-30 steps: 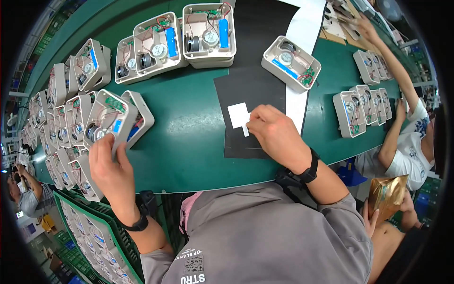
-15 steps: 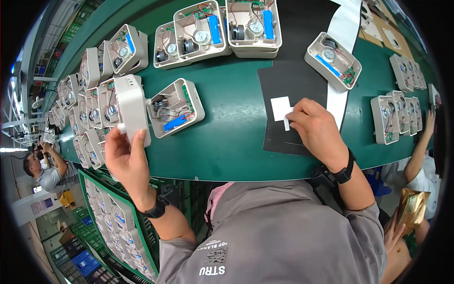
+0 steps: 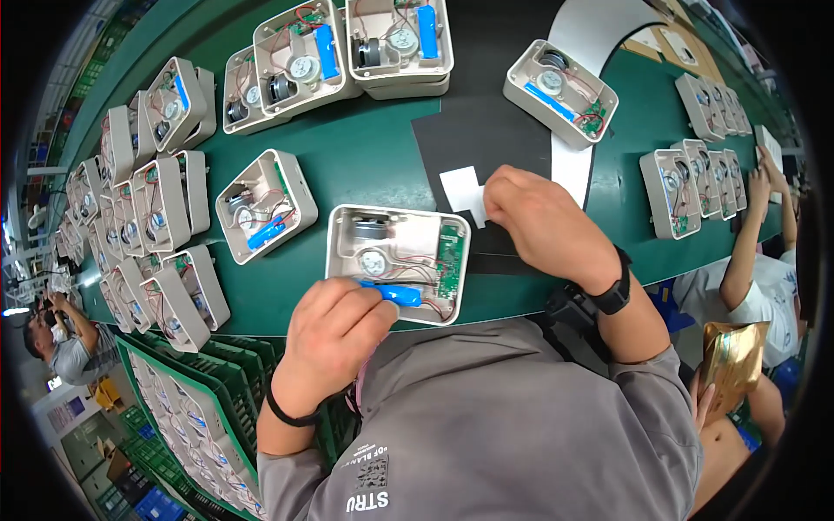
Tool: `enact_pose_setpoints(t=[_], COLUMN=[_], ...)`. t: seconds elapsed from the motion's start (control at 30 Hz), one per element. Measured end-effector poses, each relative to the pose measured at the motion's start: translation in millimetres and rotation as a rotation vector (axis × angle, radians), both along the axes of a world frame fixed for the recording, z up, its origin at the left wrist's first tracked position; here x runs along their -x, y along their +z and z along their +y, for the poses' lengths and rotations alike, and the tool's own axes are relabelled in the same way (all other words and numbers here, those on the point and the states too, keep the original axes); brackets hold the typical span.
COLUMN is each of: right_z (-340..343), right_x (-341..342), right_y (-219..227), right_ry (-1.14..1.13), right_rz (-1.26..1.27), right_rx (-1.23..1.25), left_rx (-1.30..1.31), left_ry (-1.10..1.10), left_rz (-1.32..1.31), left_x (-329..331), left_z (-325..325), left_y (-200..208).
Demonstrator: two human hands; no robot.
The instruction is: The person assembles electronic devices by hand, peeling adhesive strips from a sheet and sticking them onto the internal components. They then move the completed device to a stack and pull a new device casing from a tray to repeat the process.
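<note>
An off-white plastic housing (image 3: 344, 247) lies open side up at the table's near edge, right in front of me. Inside it are a black round part, a silver disc, red and black wires, a green circuit board (image 3: 450, 260) and a blue battery cell (image 3: 400, 295). My left hand (image 3: 334, 334) grips its near left corner, fingers over the rim beside the cell. Farther right, my right hand (image 3: 547, 226) is closed with fingertips pinching the edge of a white square piece (image 3: 460, 187) on a black sheet (image 3: 504, 130). The fingertips themselves are partly hidden.
Another housing (image 3: 265, 208) sits to the left, and one more (image 3: 560, 95) at the far right of the black sheet. Stacked housings (image 3: 156, 208) crowd the left; others (image 3: 400, 43) stand at the back. A green crate (image 3: 174, 391) is below. Co-workers sit either side.
My left hand has brought a housing from the left stacks to the table's near edge in front of me. My right hand stays at the white piece. The view has shifted.
</note>
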State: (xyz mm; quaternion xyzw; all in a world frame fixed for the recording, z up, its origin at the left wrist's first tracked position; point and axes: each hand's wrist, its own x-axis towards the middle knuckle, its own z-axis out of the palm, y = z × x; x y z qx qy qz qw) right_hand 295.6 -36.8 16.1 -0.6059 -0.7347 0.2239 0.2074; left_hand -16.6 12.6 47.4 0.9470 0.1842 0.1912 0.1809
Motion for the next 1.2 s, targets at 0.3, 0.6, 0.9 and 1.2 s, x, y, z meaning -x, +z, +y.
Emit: enact_pose_setpoints(t=[0.3,0.6,0.9,1.2], right_z=[1.0,5.8,2.0,-3.2], right_x=[-17.4,-14.1,-13.1,-11.1], right_y=[8.3,8.1,3.2,0.9], right_ry=[-0.120,-0.130,-0.135,-0.145], right_rz=[0.234,0.218,0.237,0.266], right_rx=[0.229,0.239,0.221,0.203], left_rx=[-0.120,0.130,0.032,-0.015], left_ry=[-0.071,0.254,0.364,0.662], left_rz=[0.095,-0.285,-0.186,-0.112], left_x=[8.2,-17.2,-16.8,-58.2], left_z=[16.3,-11.8,-24.8,-32.7], left_y=[-11.3,-24.0,-34.5,-32.7])
